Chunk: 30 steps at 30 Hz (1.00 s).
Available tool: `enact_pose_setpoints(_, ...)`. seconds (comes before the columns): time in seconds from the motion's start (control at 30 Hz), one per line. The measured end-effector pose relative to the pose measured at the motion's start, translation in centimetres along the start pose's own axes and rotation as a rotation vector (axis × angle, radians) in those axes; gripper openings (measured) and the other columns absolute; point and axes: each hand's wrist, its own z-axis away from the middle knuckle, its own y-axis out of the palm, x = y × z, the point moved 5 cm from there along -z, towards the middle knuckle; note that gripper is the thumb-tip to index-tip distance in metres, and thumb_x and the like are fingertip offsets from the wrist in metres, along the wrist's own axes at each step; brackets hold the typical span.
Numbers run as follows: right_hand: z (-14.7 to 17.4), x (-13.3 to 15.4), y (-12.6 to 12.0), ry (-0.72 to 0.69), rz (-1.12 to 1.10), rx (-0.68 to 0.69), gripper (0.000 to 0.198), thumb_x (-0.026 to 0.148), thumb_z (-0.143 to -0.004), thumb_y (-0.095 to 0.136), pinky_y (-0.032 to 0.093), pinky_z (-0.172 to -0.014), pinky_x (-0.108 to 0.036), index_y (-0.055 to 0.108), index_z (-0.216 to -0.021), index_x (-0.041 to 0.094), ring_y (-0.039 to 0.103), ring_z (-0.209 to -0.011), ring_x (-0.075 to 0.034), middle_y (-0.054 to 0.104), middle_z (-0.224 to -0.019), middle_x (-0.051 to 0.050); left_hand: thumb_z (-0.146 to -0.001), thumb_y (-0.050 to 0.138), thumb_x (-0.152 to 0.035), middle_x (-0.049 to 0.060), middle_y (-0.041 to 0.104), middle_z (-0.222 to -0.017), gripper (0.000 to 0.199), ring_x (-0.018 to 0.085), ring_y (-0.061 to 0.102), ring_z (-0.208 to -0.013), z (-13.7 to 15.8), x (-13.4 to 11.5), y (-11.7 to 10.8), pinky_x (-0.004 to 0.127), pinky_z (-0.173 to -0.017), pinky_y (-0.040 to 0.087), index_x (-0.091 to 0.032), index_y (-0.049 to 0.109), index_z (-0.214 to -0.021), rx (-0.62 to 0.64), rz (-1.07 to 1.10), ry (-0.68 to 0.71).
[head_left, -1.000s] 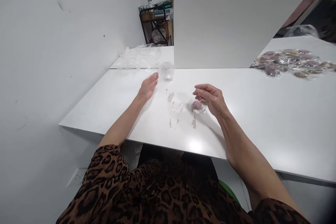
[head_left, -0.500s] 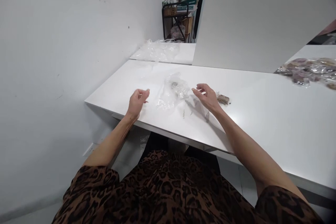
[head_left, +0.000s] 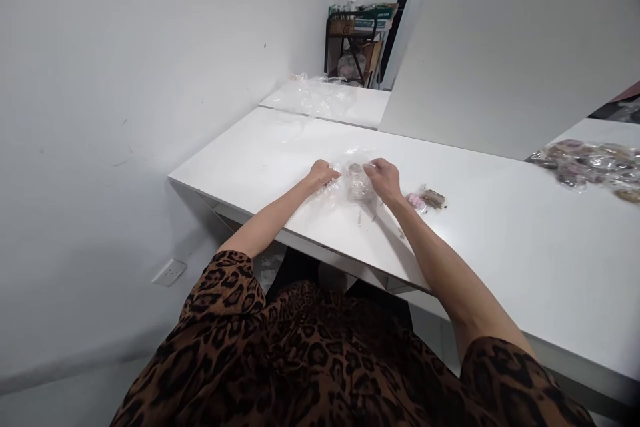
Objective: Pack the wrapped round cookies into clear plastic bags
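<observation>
on one desk [head_left: 505,240], one clear bag [head_left: 357,185] is being gripped by left hand [head_left: 323,175] and right hand [head_left: 383,180], its contents too blurred to tell. two packets [head_left: 432,198] are being seen beside the right wrist, one heap [head_left: 590,167] farther right. boxes [head_left: 375,25] are being borne by one cart [head_left: 356,35] behind.

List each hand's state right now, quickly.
Left hand: closed, holding the left side of the plastic.
Right hand: closed, holding its right side.
</observation>
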Motion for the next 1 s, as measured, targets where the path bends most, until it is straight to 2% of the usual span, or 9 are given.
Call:
enact_pose_setpoints(0.07,1.6,-1.0,-1.8,0.001,-0.230,-0.088,0.024,0.046,-0.079,0.067,0.047,-0.069,-0.032,0.061,-0.080,0.023,0.053,-0.071,-0.017,0.058,-0.073,0.000,-0.074,0.078,-0.015,0.001,0.058,-0.064,0.017,0.012,0.054,-0.057,0.7,0.3,0.2,0.025,-0.054,0.036,-0.016,0.062,-0.079,0.064,0.066,0.015)
enact_pose_setpoints(0.17,3.7,-2.4,-4.0,0.093,-0.516,-0.167,0.036,0.051,-0.069,0.078,0.048,-0.061,-0.027,0.057,-0.081,0.024,0.054,-0.068,-0.013,0.059,-0.076,0.002,-0.085,0.072,-0.021,0.001,0.063,-0.076,0.014,0.009,0.057,-0.060,2.1,0.2,0.2,0.023,-0.058,0.042,-0.018,0.058,-0.082,0.099,0.199,0.060)
enact_pose_setpoints(0.3,5.7,-3.1,-5.9,0.195,-0.778,-0.215,0.046,0.045,-0.058,0.089,0.053,-0.060,-0.024,0.055,-0.080,0.024,0.063,-0.073,-0.012,0.067,-0.084,0.002,-0.087,0.075,-0.033,0.005,0.073,-0.095,0.028,0.014,0.071,-0.075,3.4,0.0,0.0,0.028,-0.074,0.054,-0.020,0.052,-0.093,0.138,0.533,0.044)
enact_pose_setpoints(0.4,6.7,-3.2,-6.5,0.252,-0.879,-0.215,0.048,0.039,-0.052,0.094,0.048,-0.050,-0.021,0.055,-0.077,0.023,0.065,-0.069,-0.012,0.070,-0.080,0.003,-0.088,0.075,-0.039,0.006,0.077,-0.095,0.033,0.015,0.072,-0.072,4.0,-0.3,-0.2,0.031,-0.078,0.056,-0.022,0.048,-0.094,0.164,0.649,0.033)
enact_pose_setpoints(0.6,8.3,-3.1,-6.3,0.366,-0.939,-0.148,0.047,0.034,-0.051,0.095,0.033,-0.036,-0.019,0.054,-0.071,0.021,0.052,-0.047,-0.007,0.065,-0.066,0.004,-0.104,0.053,-0.038,0.000,0.066,-0.068,0.019,0.011,0.059,-0.050,4.3,-0.7,-0.2,0.022,-0.054,0.045,-0.019,0.054,-0.100,0.082,0.742,-0.082)
enact_pose_setpoints(0.67,8.5,-2.9,-6.1,0.378,-0.960,-0.142,0.047,0.034,-0.049,0.094,0.033,-0.035,-0.020,0.054,-0.069,0.021,0.048,-0.045,-0.007,0.059,-0.059,0.006,-0.106,0.049,-0.045,-0.001,0.059,-0.063,0.031,0.011,0.054,-0.047,4.4,-0.6,0.1,0.022,-0.051,0.043,-0.016,0.060,-0.100,0.078,0.724,-0.148)
enact_pose_setpoints(0.77,8.5,-2.5,-5.9,0.360,-0.976,-0.109,0.042,0.036,-0.052,0.092,0.037,-0.038,-0.019,0.057,-0.070,0.021,0.046,-0.047,-0.006,0.057,-0.060,0.006,-0.106,0.037,-0.060,0.004,0.062,-0.072,0.055,0.013,0.057,-0.053,4.8,-0.7,0.7,0.024,-0.054,0.046,-0.014,0.067,-0.101,0.173,0.652,-0.166)
enact_pose_setpoints(0.9,8.4,-2.8,-6.2,0.317,-0.875,-0.078,0.035,0.035,-0.058,0.085,0.047,-0.051,-0.021,0.065,-0.084,0.021,0.061,-0.067,-0.011,0.068,-0.085,0.000,-0.106,0.021,-0.064,0.010,0.067,-0.092,0.070,0.018,0.066,-0.070,5.4,-0.9,1.1,0.030,-0.064,0.054,-0.014,0.070,-0.103,0.269,0.597,-0.130)
enact_pose_setpoints(1.0,8.6,-2.7,-8.0,0.119,-0.698,-0.258,0.037,0.039,-0.065,0.078,0.055,-0.069,-0.029,0.066,-0.098,0.025,0.066,-0.096,-0.019,0.069,-0.108,-0.003,-0.105,0.015,-0.066,0.010,0.068,-0.092,0.073,0.019,0.066,-0.070,5.5,-1.0,1.1,0.030,-0.063,0.054,-0.015,0.068,-0.102,0.262,0.554,-0.124)
